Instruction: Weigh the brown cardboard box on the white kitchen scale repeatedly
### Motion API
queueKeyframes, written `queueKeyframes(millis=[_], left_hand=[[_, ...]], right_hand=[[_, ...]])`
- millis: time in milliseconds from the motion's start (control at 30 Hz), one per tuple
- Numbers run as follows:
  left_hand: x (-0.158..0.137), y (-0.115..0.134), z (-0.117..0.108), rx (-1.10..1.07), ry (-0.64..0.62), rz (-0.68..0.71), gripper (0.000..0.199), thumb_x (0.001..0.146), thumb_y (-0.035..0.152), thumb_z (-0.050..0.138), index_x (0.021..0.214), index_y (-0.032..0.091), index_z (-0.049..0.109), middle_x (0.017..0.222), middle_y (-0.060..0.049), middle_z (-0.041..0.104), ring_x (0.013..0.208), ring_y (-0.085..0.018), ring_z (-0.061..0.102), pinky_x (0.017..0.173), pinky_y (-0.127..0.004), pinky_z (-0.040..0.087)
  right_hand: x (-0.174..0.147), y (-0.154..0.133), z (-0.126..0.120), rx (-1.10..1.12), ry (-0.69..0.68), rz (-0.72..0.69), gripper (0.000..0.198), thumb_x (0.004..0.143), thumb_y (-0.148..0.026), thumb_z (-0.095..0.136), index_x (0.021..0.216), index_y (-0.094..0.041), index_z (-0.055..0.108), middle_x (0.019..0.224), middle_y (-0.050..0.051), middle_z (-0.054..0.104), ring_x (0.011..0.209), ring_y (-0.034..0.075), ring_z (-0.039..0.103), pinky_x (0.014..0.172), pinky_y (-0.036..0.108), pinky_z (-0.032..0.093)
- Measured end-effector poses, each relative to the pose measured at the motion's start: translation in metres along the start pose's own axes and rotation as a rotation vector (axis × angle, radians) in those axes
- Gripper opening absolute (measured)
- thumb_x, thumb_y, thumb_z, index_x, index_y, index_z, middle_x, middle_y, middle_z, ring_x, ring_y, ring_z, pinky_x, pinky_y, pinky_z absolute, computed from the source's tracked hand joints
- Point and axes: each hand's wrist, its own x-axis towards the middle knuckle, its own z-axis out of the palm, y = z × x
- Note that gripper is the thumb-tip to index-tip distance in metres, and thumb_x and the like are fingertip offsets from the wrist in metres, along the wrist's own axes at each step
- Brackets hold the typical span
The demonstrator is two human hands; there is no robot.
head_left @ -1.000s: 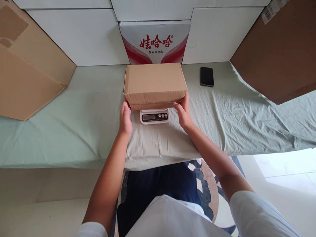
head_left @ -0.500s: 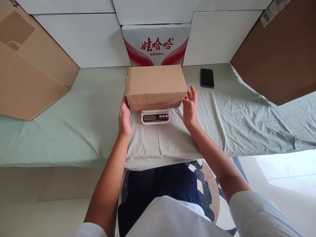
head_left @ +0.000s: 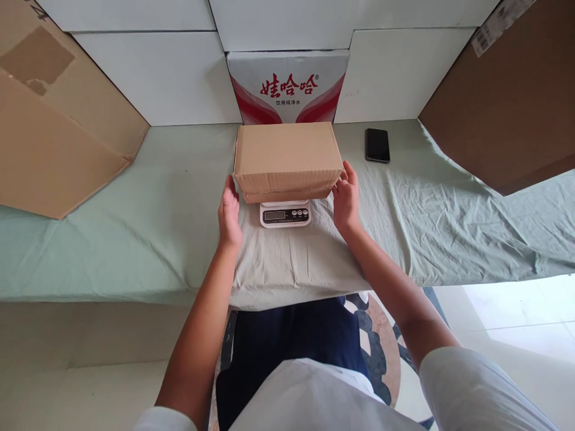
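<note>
Head view: closed cardboard box (head_left: 287, 158) resting flat on a small digital kitchen scale (head_left: 286, 214), overhanging it on both sides so only the display and buttons show at the near edge. Left hand (head_left: 229, 212) open, fingers loosely spread, just beside the box's near left corner, seemingly clear of it or barely touching. Right hand (head_left: 345, 196) likewise open, fingers raised beside the near right corner, gripping nothing. Placed this way, probably to let the load sit free on the platform while flanking it against a tip. Scale set on a pale green sheet (head_left: 135, 227) covering the table. Far behind the box, a printed water carton (head_left: 288, 88) against white panels. Black phone (head_left: 377, 145) lying far right on the sheet. Large brown cartons leaning at far left (head_left: 54, 131) and far right (head_left: 507, 96).
</note>
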Motion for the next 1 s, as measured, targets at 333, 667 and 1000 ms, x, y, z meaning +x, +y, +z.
queueKeyframes(millis=[333, 667, 1000], left_hand=[[0.005, -0.016, -0.009, 0.083, -0.041, 0.073, 0.102, 0.103, 0.103, 0.041, 0.181, 0.038, 0.056, 0.198, -0.007, 0.038, 0.188, -0.034, 0.027, 0.154, -0.056, 0.022], [0.005, -0.01, -0.008, 0.05, -0.03, 0.046, 0.105, 0.101, 0.104, 0.045, 0.18, 0.036, 0.058, 0.197, -0.008, 0.039, 0.187, -0.032, 0.028, 0.153, -0.05, 0.026], [0.005, -0.01, -0.008, 0.071, -0.028, 0.024, 0.101, 0.104, 0.101, 0.045, 0.178, 0.034, 0.059, 0.196, -0.009, 0.04, 0.187, -0.033, 0.03, 0.154, -0.053, 0.025]], right_hand=[[0.003, 0.008, -0.002, -0.011, -0.05, -0.055, 0.076, 0.084, -0.07, 0.073, 0.153, -0.041, 0.058, 0.177, 0.005, 0.062, 0.172, 0.037, 0.055, 0.147, 0.069, 0.041], [0.003, 0.005, -0.004, -0.061, -0.084, -0.05, 0.073, 0.089, -0.07, 0.069, 0.156, -0.043, 0.06, 0.175, 0.003, 0.066, 0.171, 0.036, 0.055, 0.145, 0.069, 0.043], [0.005, 0.006, -0.005, -0.085, -0.098, -0.056, 0.065, 0.09, -0.068, 0.068, 0.149, -0.042, 0.066, 0.168, 0.004, 0.072, 0.167, 0.036, 0.059, 0.142, 0.069, 0.048]])
